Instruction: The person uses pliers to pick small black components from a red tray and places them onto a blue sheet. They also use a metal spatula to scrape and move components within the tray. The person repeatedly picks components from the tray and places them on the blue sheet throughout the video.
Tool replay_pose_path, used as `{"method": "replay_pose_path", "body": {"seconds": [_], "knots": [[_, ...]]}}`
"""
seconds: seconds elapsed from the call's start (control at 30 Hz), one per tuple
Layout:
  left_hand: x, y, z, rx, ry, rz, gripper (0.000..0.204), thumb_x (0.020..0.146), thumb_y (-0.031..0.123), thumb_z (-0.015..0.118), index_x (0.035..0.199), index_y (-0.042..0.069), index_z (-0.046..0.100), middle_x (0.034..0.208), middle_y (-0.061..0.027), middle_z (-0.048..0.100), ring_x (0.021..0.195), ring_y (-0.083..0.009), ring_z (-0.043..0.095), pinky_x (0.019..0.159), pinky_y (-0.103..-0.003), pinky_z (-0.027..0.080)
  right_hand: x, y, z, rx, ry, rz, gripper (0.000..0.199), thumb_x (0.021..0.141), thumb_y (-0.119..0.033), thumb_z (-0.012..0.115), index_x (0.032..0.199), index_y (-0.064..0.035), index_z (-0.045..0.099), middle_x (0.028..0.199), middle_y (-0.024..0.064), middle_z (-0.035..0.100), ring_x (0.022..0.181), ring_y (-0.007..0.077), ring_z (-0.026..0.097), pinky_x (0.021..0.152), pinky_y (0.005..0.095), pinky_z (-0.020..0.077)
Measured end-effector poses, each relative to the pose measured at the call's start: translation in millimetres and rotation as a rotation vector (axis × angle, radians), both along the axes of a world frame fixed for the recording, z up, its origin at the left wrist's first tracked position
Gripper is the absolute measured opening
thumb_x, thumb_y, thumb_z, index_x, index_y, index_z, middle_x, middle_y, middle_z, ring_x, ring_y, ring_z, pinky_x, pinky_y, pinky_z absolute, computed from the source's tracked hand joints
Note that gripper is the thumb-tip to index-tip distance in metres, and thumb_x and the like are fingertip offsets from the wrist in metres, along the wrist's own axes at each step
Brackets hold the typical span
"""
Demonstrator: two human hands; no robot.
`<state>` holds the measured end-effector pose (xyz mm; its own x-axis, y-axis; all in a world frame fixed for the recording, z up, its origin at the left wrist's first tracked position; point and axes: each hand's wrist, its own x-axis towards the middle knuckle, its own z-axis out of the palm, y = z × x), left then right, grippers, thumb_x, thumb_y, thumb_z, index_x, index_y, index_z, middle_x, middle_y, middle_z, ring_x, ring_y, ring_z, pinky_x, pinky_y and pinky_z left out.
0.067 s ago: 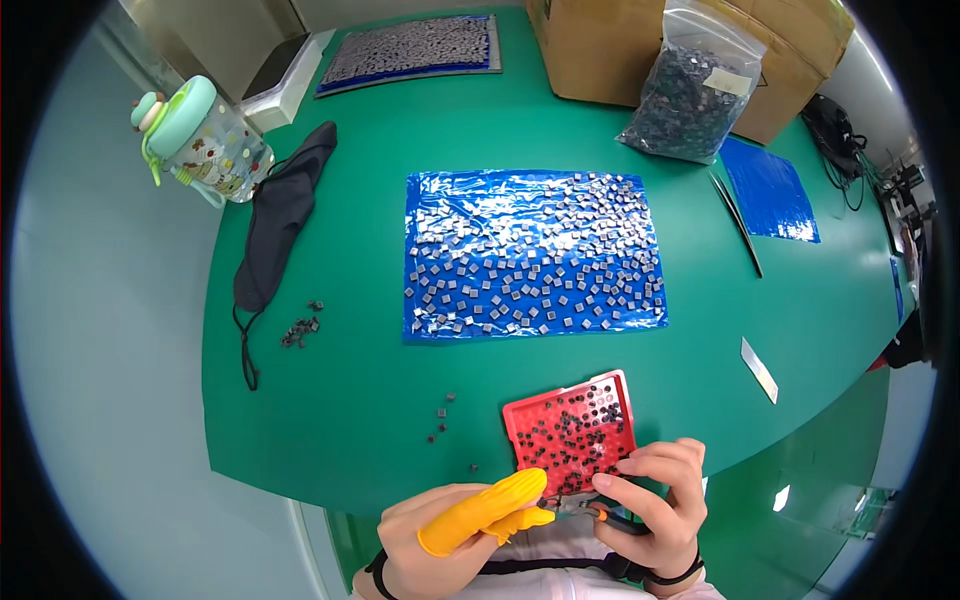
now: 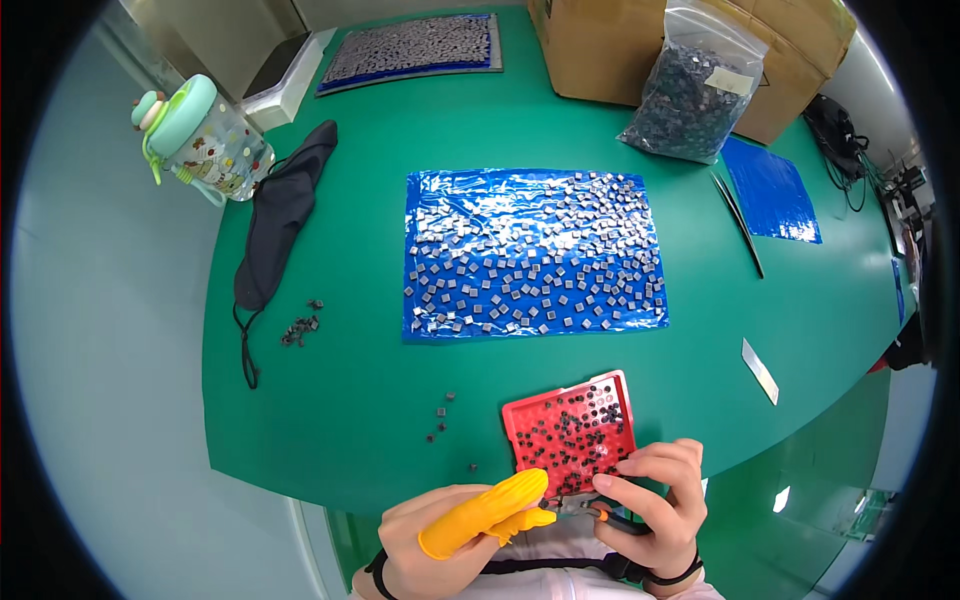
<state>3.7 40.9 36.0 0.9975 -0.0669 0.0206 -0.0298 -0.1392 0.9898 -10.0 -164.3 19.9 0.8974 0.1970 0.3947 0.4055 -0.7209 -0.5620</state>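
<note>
From the head view, both hands meet at the near edge of the green table. The left hand wears yellow finger cots on the thumb and forefinger, which pinch together at something too small to make out, just beside the tip of a small pair of pliers. The right hand is closed around the pliers' dark handles, its fingertips touching the near corner of a red perforated tray dotted with small dark parts. A few loose parts lie left of the tray. Farther out, a blue plastic sheet carries many small grey square pieces. A black face mask and a mint-lidded water bottle lie at far left; a clear bag of dark parts leans on a cardboard box.
</note>
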Motion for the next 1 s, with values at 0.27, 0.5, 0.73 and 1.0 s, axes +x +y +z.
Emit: {"method": "replay_pose_path", "body": {"seconds": [0.27, 0.5, 0.73, 1.0], "knots": [[5, 3, -18, -0.099, 0.069, -0.186, 0.032, 0.071, -0.013, 0.07, 0.101, -0.002, 0.071, 0.095, -0.0096, 0.072, 0.078, -0.0163, 0.069, 0.066, -0.024, 0.055, -4, -5, -7, 0.136, 0.023, -0.027, 0.047, 0.047, -0.008, 0.073, 0.094, -0.0133, 0.069, 0.096, 0.0036, 0.055, 0.082, 0.0218, 0.058, 0.072, 0.0371, 0.0395], [7, -1, -28, -0.133, -0.104, -0.217, 0.028, 0.071, -0.014, 0.068, 0.095, -0.002, 0.069, 0.094, -0.0088, 0.069, 0.075, -0.0182, 0.066, 0.061, -0.025, 0.051, -5, -6, -10, 0.183, 0.008, 0.011, 0.045, 0.049, -0.009, 0.075, 0.094, -0.013, 0.069, 0.097, 0.0041, 0.055, 0.082, 0.0209, 0.058, 0.071, 0.0364, 0.0397], [5, -10, -27, -0.172, -0.175, -0.241, 0.024, 0.071, -0.016, 0.061, 0.091, -0.002, 0.064, 0.084, -0.0094, 0.064, 0.069, -0.0211, 0.061, 0.06, -0.028, 0.049, -6, -8, -12, 0.22, 0.021, 0.058, 0.046, 0.049, -0.009, 0.076, 0.095, -0.0133, 0.07, 0.098, 0.0042, 0.055, 0.082, 0.0212, 0.058, 0.07, 0.036, 0.0394], [0, -11, -44, -0.175, -0.078, -0.302, 0.005, 0.089, 0.004, 0.062, 0.09, -0.002, 0.06, 0.085, -0.0121, 0.064, 0.069, -0.023, 0.06, 0.064, -0.03, 0.048, -2, -10, -9, 0.181, -0.019, 0.039, 0.047, 0.049, -0.008, 0.077, 0.096, -0.0139, 0.07, 0.097, 0.0036, 0.055, 0.079, 0.0207, 0.057, 0.07, 0.0357, 0.0397]]}}
